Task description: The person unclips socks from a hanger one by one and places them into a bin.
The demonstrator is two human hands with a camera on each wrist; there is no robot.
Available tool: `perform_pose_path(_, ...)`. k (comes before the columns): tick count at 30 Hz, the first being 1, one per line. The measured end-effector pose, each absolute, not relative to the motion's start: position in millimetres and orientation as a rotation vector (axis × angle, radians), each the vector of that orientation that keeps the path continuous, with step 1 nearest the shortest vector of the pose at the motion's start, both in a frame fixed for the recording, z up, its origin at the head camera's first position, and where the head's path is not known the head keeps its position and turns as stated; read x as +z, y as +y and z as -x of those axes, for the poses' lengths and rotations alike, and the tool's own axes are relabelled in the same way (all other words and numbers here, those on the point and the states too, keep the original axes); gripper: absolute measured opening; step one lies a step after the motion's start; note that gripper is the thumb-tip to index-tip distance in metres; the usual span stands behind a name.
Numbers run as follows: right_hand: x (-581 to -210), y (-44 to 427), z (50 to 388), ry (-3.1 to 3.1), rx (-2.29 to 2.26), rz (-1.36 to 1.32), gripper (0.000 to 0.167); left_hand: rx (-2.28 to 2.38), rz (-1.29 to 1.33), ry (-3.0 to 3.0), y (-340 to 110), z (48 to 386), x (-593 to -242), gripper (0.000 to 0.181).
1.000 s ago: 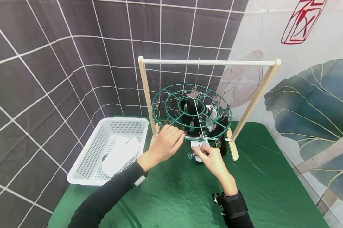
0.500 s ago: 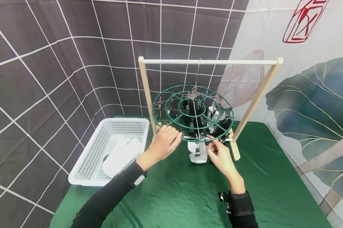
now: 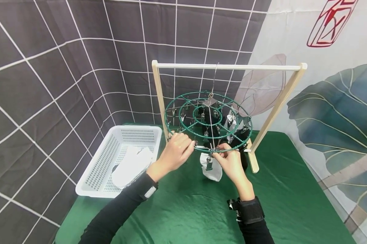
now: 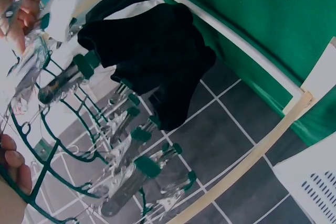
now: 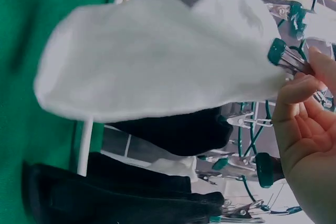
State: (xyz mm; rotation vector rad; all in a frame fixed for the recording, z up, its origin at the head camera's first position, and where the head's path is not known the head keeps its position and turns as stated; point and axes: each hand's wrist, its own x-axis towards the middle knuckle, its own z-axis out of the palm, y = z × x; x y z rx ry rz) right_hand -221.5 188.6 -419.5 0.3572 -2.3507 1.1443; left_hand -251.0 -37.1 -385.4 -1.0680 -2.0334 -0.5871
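Observation:
A round green clip hanger (image 3: 187, 128) hangs tilted from a wooden rack. My left hand (image 3: 176, 150) grips its front rim; in the left wrist view, the curled fingers (image 4: 13, 163) lie round the green ring. At the front of the hanger hangs a white sock (image 3: 213, 171), held by a metal clip with green tips (image 5: 287, 59). My right hand (image 3: 232, 162) pinches the handle end of that clip, close below the rim. In the right wrist view the white sock (image 5: 152, 59) stretches away from the clip. Black socks (image 4: 152, 51) hang from other clips behind.
The wooden rack (image 3: 270, 108) has a white top bar (image 3: 183, 66) and stands on a green-covered table (image 3: 189, 203). To the left stands a white perforated basket (image 3: 95, 169) with white socks (image 3: 133, 166) in it. A gridded dark curtain (image 3: 119, 54) rises behind.
My right hand moved off the white sock's clip to the right, then came back to its upper end by the rim. The sock now hangs from the hanger. The left hand kept its grip.

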Motion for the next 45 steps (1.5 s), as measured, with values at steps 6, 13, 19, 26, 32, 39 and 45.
perform_pose_path(6, -420, 188, 221, -2.335, 1.123, -0.301, 0.018, -0.745, 1.081, -1.747, -29, 243, -393, 0.017)
perform_pose_path(13, -421, 188, 222, -2.319, 1.062, -0.343, 0.018, -0.57, 1.282, -1.58, -17, 227, -418, 0.014)
perform_pose_path(19, -423, 187, 218, -2.425, 1.087, -0.298, 0.021, -0.741, 1.068, -2.268, -14, 224, -438, 0.028)
perform_pose_path(26, -422, 186, 216, -2.455, 1.13, -0.296, 0.027, -0.959, 0.798, -2.569, -12, 226, -438, 0.047)
perform_pose_path(32, -421, 186, 215, -2.422, 1.103, -0.321, 0.024, -1.31, 0.785, -2.65, -13, 229, -434, 0.035)
perform_pose_path(39, -423, 189, 215, -2.381, 1.098, -0.327, 0.031, -1.795, 0.808, -2.499, -14, 231, -433, 0.024)
perform_pose_path(45, -424, 190, 214, -2.318, 1.123, -0.371, 0.04, -1.753, 0.752, -2.475, -15, 229, -434, 0.022)
